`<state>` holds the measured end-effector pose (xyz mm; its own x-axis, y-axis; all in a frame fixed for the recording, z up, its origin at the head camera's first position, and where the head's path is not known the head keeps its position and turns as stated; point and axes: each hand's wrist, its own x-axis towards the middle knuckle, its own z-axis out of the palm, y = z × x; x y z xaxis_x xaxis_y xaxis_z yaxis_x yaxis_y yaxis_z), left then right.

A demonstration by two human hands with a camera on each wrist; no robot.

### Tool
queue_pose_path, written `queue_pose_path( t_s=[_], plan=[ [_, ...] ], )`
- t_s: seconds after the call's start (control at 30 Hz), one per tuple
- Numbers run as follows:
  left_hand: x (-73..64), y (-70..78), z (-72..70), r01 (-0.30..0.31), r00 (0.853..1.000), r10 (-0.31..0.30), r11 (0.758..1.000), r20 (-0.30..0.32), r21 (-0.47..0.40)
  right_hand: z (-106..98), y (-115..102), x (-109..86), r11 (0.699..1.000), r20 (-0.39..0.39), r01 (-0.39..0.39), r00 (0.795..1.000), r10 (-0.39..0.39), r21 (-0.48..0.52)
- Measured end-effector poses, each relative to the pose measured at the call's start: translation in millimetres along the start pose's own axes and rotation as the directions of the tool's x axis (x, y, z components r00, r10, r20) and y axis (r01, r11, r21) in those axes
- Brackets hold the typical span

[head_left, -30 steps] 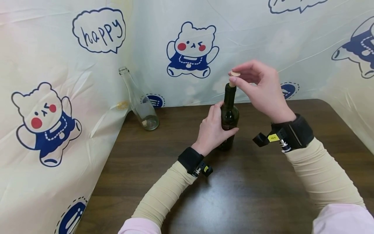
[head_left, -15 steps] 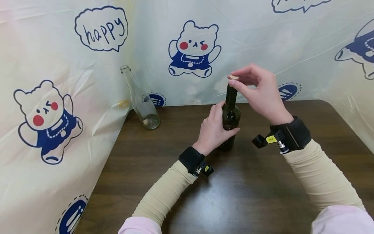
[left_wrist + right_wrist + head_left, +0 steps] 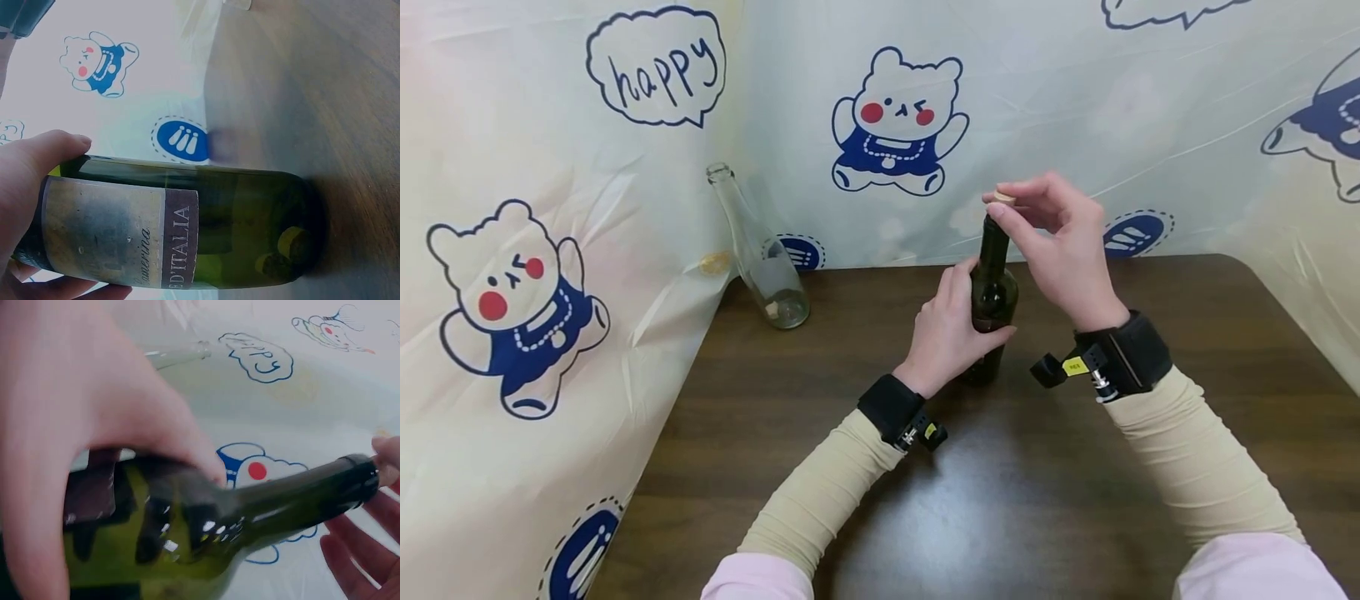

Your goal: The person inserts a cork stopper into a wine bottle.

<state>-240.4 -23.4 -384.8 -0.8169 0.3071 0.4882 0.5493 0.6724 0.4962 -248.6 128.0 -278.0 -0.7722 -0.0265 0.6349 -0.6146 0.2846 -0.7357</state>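
Observation:
In the head view, my left hand grips the body of a dark green wine bottle, which stands on the wooden table. Above its mouth, the thumb and fingers of my right hand pinch a pale cork right at the opening. The right wrist view shows the bottle's neck with the right fingertips close round the top. A printed label faces the left wrist camera. Down inside the green glass, two cork-like pieces lie near the base.
A clear glass bottle stands at the back left, with a small pale piece inside near its bottom. A bear-printed sheet hangs behind and along the left of the table.
My right hand has come down with the cork, bringing it to the bottle's mouth. Its wrist has swung a little lower and left. The left hand keeps its grip.

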Motion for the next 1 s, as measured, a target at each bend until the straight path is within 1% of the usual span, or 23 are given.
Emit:
queue_pose_path(
  t_s=[0.07,0.1,0.17,0.2,0.23,0.27,0.3,0.33,0.37,0.4,0.47,0.5,0.53,0.57,0.7,0.8,1.0],
  plan=[
    [0.5,-0.3,-0.3,-0.002,1.0,0.002,1.0,-0.001,-0.002,1,-1,2.5,0.995,-0.003,-0.064,0.998,0.064,0.081],
    [0.7,-0.2,-0.4,-0.002,1.0,0.002,1.0,-0.001,-0.001,1,-2,3.9,0.986,0.004,-0.099,0.995,0.099,0.131],
    [0.5,-0.1,-0.8,0.001,1.0,-0.001,1.0,-0.001,0.0,2,-2,6.7,0.954,0.052,-0.195,0.981,0.188,0.228],
    [0.3,0.0,-0.9,0.004,1.0,-0.004,1.0,0.0,0.001,2,-1,7.9,0.932,0.088,-0.247,0.969,0.232,0.266],
    [0.2,0.0,-0.7,0.006,1.0,-0.006,1.0,0.001,0.001,3,0,8.7,0.912,0.132,-0.3,0.953,0.273,0.281],
    [0.0,0.0,-0.6,0.008,1.0,-0.008,1.0,0.002,-0.003,3,1,9.2,0.889,0.182,-0.354,0.932,0.312,0.291],
    [-0.2,0.0,-0.4,0.009,1.0,-0.009,1.0,0.002,-0.003,4,3,9.6,0.866,0.239,-0.404,0.909,0.342,0.296],
    [-0.6,0.1,-0.4,0.01,1.0,-0.01,1.0,0.003,-0.005,5,4,9.9,0.842,0.297,-0.453,0.88,0.37,0.292],
    [-0.8,0.1,-0.3,0.01,1.0,-0.01,1.0,0.002,-0.009,5,5,10.1,0.821,0.351,-0.493,0.852,0.388,0.288],
    [-0.8,0.1,-0.2,0.009,1.0,-0.009,1.0,0.001,-0.011,6,5,10.4,0.804,0.393,-0.521,0.83,0.397,0.287],
    [-0.5,0.8,-0.7,0.003,1.0,-0.003,1.0,-0.004,-0.006,8,7,11.4,0.772,0.453,-0.56,0.797,0.4,0.302],
    [-0.1,1.1,-0.9,-0.001,1.0,0.001,1.0,-0.007,0.002,9,7,11.7,0.754,0.474,-0.574,0.786,0.397,0.32],
    [-0.1,1.1,-0.9,-0.003,1.0,0.003,1.0,-0.008,0.009,11,7,11.8,0.739,0.485,-0.584,0.78,0.396,0.336],
    [0.0,1.1,-0.7,-0.005,1.0,0.005,1.0,-0.01,0.015,12,7,11.7,0.73,0.487,-0.585,0.781,0.391,0.352],
    [1.0,0.9,-0.5,-0.007,1.0,0.008,0.999,-0.014,0.032,17,7,11.6,0.715,0.468,-0.57,0.801,0.374,0.404],
    [1.4,0.8,-0.7,-0.003,1.0,0.003,0.999,-0.01,0.032,19,6,11.3,0.723,0.448,-0.555,0.814,0.37,0.412],
    [0.8,0.5,-0.9,0.007,1.0,-0.007,1.0,0.006,0.019,21,7,10.5,0.723,0.431,-0.546,0.823,0.37,0.423]
  ],
)
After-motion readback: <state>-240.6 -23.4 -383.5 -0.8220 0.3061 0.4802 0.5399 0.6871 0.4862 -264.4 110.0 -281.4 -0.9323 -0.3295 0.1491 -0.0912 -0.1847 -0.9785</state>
